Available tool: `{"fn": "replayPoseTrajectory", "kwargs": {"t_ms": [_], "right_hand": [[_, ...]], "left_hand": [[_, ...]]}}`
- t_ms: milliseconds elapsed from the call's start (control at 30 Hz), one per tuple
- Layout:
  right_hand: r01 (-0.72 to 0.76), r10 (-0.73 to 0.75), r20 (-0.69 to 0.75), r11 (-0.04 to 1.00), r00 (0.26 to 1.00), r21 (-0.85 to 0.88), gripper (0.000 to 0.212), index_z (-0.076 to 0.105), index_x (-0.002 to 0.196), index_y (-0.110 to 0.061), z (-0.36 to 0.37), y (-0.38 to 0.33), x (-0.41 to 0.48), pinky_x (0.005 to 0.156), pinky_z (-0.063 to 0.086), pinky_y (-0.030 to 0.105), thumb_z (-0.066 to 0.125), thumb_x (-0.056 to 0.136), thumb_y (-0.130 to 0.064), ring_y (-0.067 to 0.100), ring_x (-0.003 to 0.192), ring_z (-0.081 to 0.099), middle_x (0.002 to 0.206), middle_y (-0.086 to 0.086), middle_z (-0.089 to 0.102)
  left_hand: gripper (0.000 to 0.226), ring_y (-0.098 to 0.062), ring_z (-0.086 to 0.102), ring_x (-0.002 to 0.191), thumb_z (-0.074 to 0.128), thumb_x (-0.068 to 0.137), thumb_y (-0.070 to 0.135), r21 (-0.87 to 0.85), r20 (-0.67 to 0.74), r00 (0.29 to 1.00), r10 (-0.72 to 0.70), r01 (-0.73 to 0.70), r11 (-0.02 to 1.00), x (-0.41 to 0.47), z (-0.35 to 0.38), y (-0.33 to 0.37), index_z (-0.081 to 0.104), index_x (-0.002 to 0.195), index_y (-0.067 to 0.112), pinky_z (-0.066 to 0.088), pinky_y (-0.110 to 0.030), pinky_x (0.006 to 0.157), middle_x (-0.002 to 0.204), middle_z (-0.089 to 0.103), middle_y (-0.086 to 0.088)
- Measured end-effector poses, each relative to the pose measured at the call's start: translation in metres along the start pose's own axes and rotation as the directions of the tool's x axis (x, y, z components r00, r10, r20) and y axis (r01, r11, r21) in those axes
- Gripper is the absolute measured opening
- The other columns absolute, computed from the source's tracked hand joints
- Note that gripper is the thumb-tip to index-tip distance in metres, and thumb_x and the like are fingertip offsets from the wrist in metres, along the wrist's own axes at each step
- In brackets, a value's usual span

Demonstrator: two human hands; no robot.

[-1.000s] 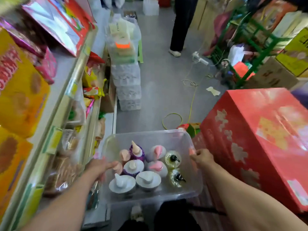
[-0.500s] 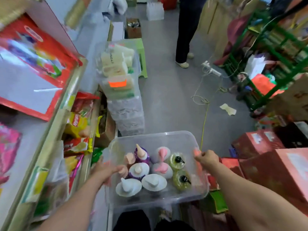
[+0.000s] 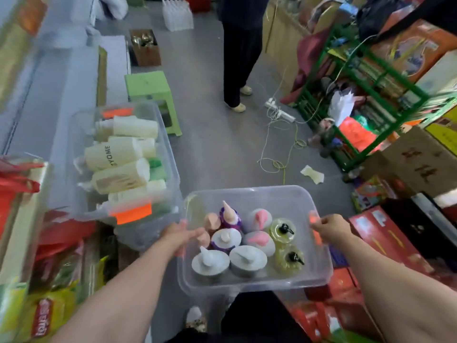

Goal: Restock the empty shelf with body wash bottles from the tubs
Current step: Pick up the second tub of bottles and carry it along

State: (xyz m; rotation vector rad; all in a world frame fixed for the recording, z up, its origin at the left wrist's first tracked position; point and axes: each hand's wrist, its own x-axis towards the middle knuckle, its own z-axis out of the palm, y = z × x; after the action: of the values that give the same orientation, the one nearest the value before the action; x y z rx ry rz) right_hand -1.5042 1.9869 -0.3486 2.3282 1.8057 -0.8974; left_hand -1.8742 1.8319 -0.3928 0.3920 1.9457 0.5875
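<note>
I carry a clear plastic tub [image 3: 249, 196] in front of me, above the floor. Several upright body wash bottles [image 3: 247, 243] with pump tops stand in it: grey, purple, pink and yellow-green. My left hand [image 3: 179, 235] grips the tub's left rim. My right hand [image 3: 330, 227] grips the right rim, fingers curled over the edge. A second clear tub [image 3: 170, 154] with cream and green bottles lying on their sides sits on a stack of tubs to the left. The pale grey shelf [image 3: 61, 78] runs along the left side.
A person in dark trousers [image 3: 241, 53] stands ahead in the aisle. A green stool [image 3: 150, 90] is behind the stacked tubs. Cables and a power strip [image 3: 279, 113] lie on the grey floor. Red boxes [image 3: 385, 233] and a green rack [image 3: 366, 78] crowd the right side. Snack packs fill the lower left shelves.
I have walked forward along the aisle with the tub in both hands. The stacked tub of cream bottles is now close at my left, and the big red box has passed from view.
</note>
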Motion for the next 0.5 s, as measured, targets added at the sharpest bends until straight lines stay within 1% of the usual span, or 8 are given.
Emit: {"fn": "replayPoseTrajectory", "kwargs": {"t_ms": [100, 167, 267, 333, 367, 400, 433, 500], "right_hand": [[-0.039, 0.040, -0.019, 0.999, 0.999, 0.032, 0.055, 0.059, 0.054, -0.007, -0.013, -0.025, 0.043, 0.050, 0.040, 0.025, 0.059, 0.093, -0.046, 0.023, 0.049, 0.057, 0.046, 0.007, 0.058], [-0.064, 0.066, -0.025, 0.996, 0.998, 0.053, 0.054, 0.057, 0.050, -0.009, -0.019, -0.045, 0.081, 0.048, 0.039, 0.026, 0.062, 0.092, -0.044, 0.021, 0.046, 0.055, 0.042, 0.005, 0.055], [-0.075, 0.075, -0.007, 0.995, 0.997, 0.061, 0.055, 0.058, 0.052, -0.009, -0.028, -0.081, 0.144, 0.049, 0.041, 0.026, 0.061, 0.092, -0.047, 0.020, 0.045, 0.055, 0.044, 0.005, 0.057], [-0.094, 0.093, 0.008, 0.990, 0.996, 0.106, 0.053, 0.061, 0.058, -0.008, -0.035, -0.106, 0.192, 0.054, 0.045, 0.028, 0.061, 0.092, -0.049, 0.023, 0.050, 0.056, 0.050, 0.008, 0.058], [-0.096, 0.095, 0.015, 0.989, 0.995, 0.109, 0.052, 0.061, 0.061, -0.008, -0.042, -0.120, 0.216, 0.055, 0.045, 0.029, 0.060, 0.092, -0.049, 0.024, 0.051, 0.057, 0.053, 0.008, 0.059], [-0.101, 0.099, 0.025, 0.991, 0.995, 0.090, 0.051, 0.060, 0.063, -0.008, -0.049, -0.134, 0.239, 0.054, 0.044, 0.029, 0.060, 0.092, -0.049, 0.024, 0.052, 0.057, 0.055, 0.008, 0.060], [-0.103, 0.101, 0.035, 0.992, 0.994, 0.072, 0.050, 0.059, 0.064, -0.008, -0.057, -0.150, 0.258, 0.052, 0.043, 0.028, 0.059, 0.092, -0.048, 0.024, 0.053, 0.058, 0.057, 0.009, 0.060], [-0.088, 0.085, 0.041, 0.993, 0.995, 0.079, 0.047, 0.054, 0.062, -0.009, -0.073, -0.187, 0.298, 0.051, 0.040, 0.029, 0.061, 0.094, -0.043, 0.024, 0.053, 0.054, 0.056, 0.008, 0.056]], "left_hand": [[0.060, -0.016, 0.051, 0.052, 0.088, 0.065, 0.044, 0.024, 0.047, 0.999, -0.002, 0.001, 1.000, 0.041, -0.005, 0.056, 0.059, 0.100, 0.006, 0.037, -0.019, 0.040, 0.070, 0.055, -0.004], [0.068, -0.017, 0.054, 0.057, 0.088, 0.064, 0.046, 0.034, 0.041, 0.999, -0.023, 0.021, 0.999, 0.072, -0.004, 0.090, 0.057, 0.109, 0.005, 0.040, -0.022, 0.044, 0.078, 0.058, -0.006], [0.078, -0.023, 0.062, 0.074, 0.090, 0.061, 0.046, 0.014, -0.010, 0.999, -0.041, 0.041, 0.999, 0.125, 0.007, 0.138, 0.058, 0.120, 0.006, 0.050, -0.026, 0.058, 0.098, 0.065, -0.011], [0.080, -0.028, 0.066, 0.094, 0.090, 0.061, 0.044, 0.002, -0.037, 0.997, -0.065, 0.065, 0.998, 0.159, 0.014, 0.176, 0.057, 0.126, 0.009, 0.054, -0.033, 0.074, 0.116, 0.065, -0.013], [0.081, -0.029, 0.066, 0.100, 0.089, 0.061, 0.045, -0.004, -0.048, 0.996, -0.072, 0.072, 0.997, 0.177, 0.017, 0.194, 0.056, 0.126, 0.009, 0.055, -0.035, 0.079, 0.119, 0.064, -0.013], [0.081, -0.029, 0.066, 0.102, 0.089, 0.061, 0.046, 0.009, -0.055, 0.995, -0.080, 0.081, 0.997, 0.190, 0.019, 0.212, 0.057, 0.124, 0.007, 0.056, -0.035, 0.080, 0.119, 0.064, -0.014], [0.081, -0.030, 0.067, 0.101, 0.089, 0.060, 0.048, 0.022, -0.054, 0.995, -0.087, 0.088, 0.996, 0.201, 0.019, 0.230, 0.058, 0.121, 0.005, 0.056, -0.035, 0.077, 0.118, 0.065, -0.015], [0.080, -0.028, 0.068, 0.093, 0.087, 0.061, 0.051, 0.029, -0.052, 0.992, -0.115, 0.116, 0.993, 0.224, 0.016, 0.261, 0.059, 0.118, 0.004, 0.055, -0.032, 0.064, 0.114, 0.067, -0.014]]}}
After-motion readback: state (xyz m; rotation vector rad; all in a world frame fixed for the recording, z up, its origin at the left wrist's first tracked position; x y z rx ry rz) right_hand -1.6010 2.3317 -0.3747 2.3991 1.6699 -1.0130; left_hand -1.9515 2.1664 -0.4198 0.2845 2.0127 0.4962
